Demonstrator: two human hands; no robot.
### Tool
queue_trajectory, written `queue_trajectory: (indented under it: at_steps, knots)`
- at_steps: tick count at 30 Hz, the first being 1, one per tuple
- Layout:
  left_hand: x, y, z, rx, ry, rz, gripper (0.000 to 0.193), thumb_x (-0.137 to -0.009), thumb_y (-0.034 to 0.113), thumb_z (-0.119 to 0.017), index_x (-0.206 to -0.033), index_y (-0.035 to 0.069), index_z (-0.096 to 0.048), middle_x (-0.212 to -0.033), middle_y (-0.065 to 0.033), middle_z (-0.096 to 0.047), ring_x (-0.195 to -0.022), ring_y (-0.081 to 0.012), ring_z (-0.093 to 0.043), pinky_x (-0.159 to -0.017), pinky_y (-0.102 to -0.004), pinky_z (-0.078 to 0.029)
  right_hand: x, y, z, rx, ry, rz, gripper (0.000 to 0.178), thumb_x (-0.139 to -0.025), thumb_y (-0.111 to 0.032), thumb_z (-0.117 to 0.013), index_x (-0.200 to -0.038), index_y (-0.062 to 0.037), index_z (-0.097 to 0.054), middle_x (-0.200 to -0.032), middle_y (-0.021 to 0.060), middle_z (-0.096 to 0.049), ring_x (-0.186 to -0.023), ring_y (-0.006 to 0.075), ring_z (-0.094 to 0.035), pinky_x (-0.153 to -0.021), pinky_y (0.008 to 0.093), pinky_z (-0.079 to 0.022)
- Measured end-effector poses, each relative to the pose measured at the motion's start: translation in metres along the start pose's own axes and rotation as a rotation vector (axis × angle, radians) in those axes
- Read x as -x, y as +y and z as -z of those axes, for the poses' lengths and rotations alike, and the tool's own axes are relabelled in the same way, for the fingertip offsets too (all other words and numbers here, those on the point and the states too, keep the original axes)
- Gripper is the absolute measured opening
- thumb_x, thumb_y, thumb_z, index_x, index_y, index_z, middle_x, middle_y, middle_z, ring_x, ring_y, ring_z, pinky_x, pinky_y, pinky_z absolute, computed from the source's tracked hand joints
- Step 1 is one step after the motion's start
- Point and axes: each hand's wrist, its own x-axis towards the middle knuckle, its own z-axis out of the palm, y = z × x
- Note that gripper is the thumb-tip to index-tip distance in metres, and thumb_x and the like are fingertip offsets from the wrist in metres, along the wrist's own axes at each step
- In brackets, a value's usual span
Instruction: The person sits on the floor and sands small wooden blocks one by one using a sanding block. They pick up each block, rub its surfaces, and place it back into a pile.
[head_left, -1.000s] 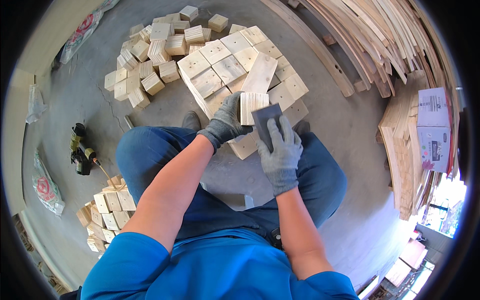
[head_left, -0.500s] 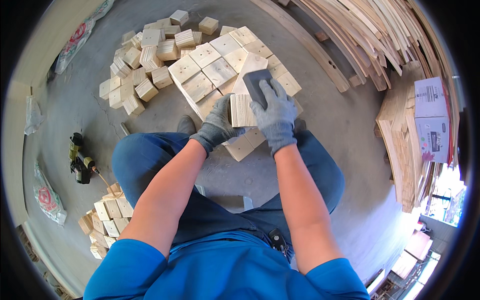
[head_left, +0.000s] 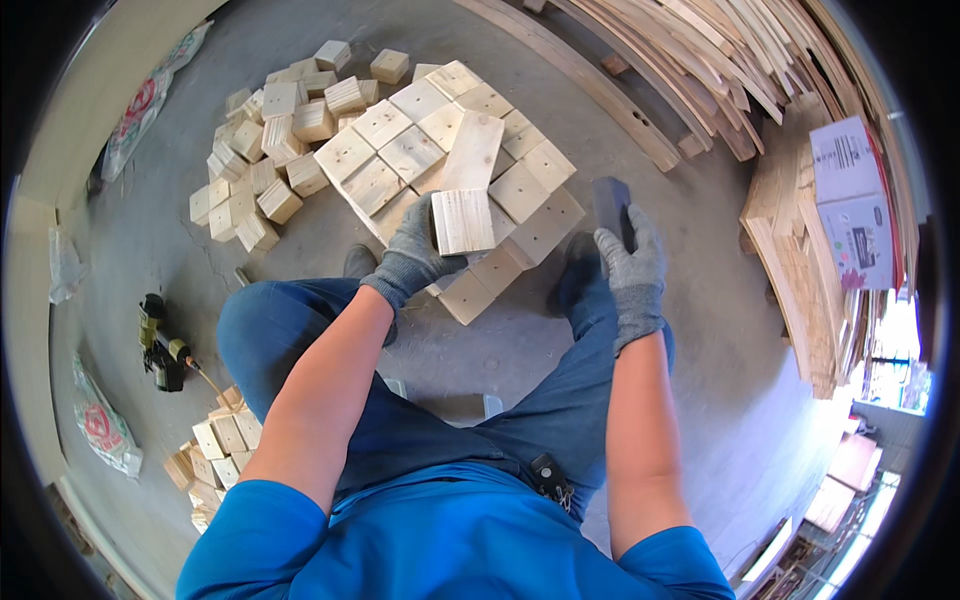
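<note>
My left hand [head_left: 416, 243], in a grey knit glove, is closed on a wooden block [head_left: 463, 222] with its striped grain side facing up. To the right and apart from it, my gloved right hand [head_left: 636, 262] grips a dark grey sanding block [head_left: 612, 212]. Under and beyond the held block, a flat pale board [head_left: 473, 150] lies across a tight stack of wooden blocks [head_left: 412, 153]. Some of the stack's near side is hidden behind my left hand and the held block.
Loose wooden blocks [head_left: 283, 140] are heaped on the floor beyond left. More blocks [head_left: 222, 440] sit by my left thigh, near a nail gun [head_left: 160, 345]. Long planks [head_left: 690, 70] lie at the far right, with a white carton [head_left: 855, 205] on stacked wood.
My right hand has drawn the sanding block off the wooden block, to the right and down. My left hand still holds the block, slightly further left.
</note>
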Motion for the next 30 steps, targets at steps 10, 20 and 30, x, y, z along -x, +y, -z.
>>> queue_trajectory:
  at_steps: [10,20,30]
  knots:
    - [0.001,0.008,0.009,-0.131,0.079,-0.007,0.112,-0.063,0.026,-0.106,-0.154,0.004,-0.045,-0.148,-0.0134,-0.062,-0.137,-0.0245,-0.061,-0.118,-0.0399,-0.051,0.013,0.003,-0.025,-0.025,-0.018,-0.047,0.071,-0.089,-0.034,-0.088,-0.147,-0.0010,-0.063,-0.148,0.0238,-0.064,-0.135,0.0392,-0.062,-0.117,0.0443,-0.049]
    - [0.016,0.064,0.026,0.290,0.109,0.322,0.070,-0.095,0.046,-0.084,-0.144,0.002,-0.063,-0.121,-0.0098,-0.076,-0.105,-0.0226,-0.076,-0.088,-0.0366,-0.063,0.013,-0.010,-0.020,-0.069,-0.066,-0.011,0.072,-0.089,-0.035,-0.089,-0.146,0.0003,-0.063,-0.147,0.0238,-0.065,-0.136,0.0382,-0.062,-0.117,0.0442,-0.049]
    - [0.014,0.047,0.024,0.314,0.187,0.716,0.066,-0.098,0.061,-0.075,-0.131,0.005,-0.072,-0.101,-0.0139,-0.079,-0.077,-0.0255,-0.078,-0.063,-0.0407,-0.065,0.012,-0.015,-0.024,-0.098,-0.099,-0.036,0.070,-0.088,-0.036,-0.090,-0.143,0.0004,-0.066,-0.144,0.0234,-0.066,-0.133,0.0379,-0.065,-0.116,0.0433,-0.050]
